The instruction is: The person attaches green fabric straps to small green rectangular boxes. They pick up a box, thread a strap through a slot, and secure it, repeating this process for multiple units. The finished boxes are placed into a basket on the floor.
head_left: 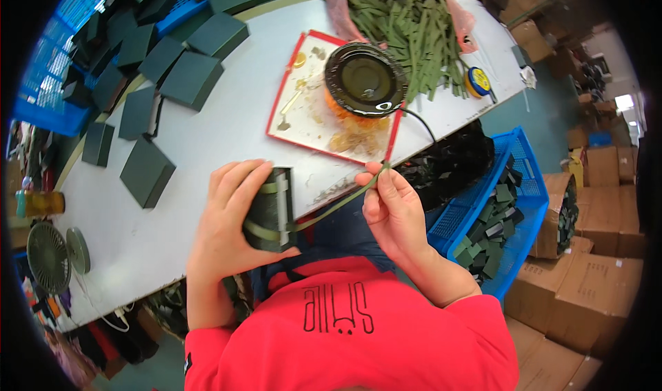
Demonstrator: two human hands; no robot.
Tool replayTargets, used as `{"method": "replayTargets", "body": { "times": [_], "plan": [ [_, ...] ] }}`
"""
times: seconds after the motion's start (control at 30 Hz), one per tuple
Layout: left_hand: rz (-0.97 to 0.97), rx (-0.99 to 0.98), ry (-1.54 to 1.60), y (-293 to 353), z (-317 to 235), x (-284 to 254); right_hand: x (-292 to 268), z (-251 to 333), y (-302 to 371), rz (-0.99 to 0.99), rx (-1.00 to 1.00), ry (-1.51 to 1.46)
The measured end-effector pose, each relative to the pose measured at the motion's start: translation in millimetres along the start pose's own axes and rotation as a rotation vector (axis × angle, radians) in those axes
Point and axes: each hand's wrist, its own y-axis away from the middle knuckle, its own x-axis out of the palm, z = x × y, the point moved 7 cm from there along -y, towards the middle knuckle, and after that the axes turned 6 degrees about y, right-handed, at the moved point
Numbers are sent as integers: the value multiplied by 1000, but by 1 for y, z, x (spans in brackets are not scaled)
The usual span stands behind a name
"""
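Observation:
My left hand (231, 215) is wrapped round a small dark green box (265, 208) near the table's front edge, thumb below and fingers over its top. A narrow olive green ribbon (331, 212) runs from the box toward the right. Its free end is pinched between the thumb and fingers of my right hand (393, 205), which is raised beside the corner of a red-rimmed tray. Part of the ribbon lies across the box's face, where a pale strip also shows. My left fingers hide the box's far left side.
A black round pot (365, 81) of dark liquid stands on the stained tray (283, 125). Behind it a pink bag (338, 8) spills cut green strips (414, 32). Dark green boxes (193, 81) lie at left. A blue crate (534, 191) of small green pieces stands right.

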Motion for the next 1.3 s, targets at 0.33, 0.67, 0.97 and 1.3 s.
{"method": "replayTargets", "body": {
  "times": [0.33,0.67,0.97,1.3],
  "plan": [
    [-31,-96,-65,20,17,-14,-17,33,-9,-123,-100,-101],
    [19,-23,-3,3,0,-1,-7,56,-44,-74,-161,328],
    [77,20,-4,-3,-3,10,-9,61,-61,-71,-148,535],
    [75,13,-17,-2,-2,11,-8,60,-68,-129,-137,524]
  ]
}}
